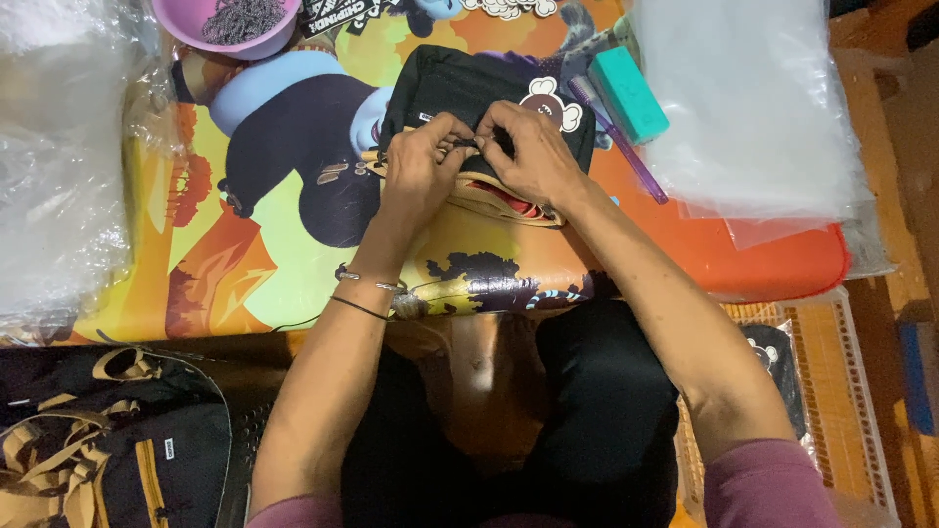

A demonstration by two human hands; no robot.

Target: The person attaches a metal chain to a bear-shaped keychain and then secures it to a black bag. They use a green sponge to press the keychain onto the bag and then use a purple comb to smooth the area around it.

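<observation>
Head cam is showing a colourful cartoon-print table (293, 264) lying under both hands, a black pouch (460, 83) sitting right beneath them, left hand (423, 161) and right hand (533, 152) both pinching shut on its small zipper pull (468, 144).

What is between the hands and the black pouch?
Nothing visible. Both the left hand and the right hand already rest on the black pouch, fingers pinching at its middle.

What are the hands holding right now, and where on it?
Both the left hand and the right hand pinch the black pouch at its near edge, fingertips meeting on a small dark part there; which part cannot be told.
</observation>
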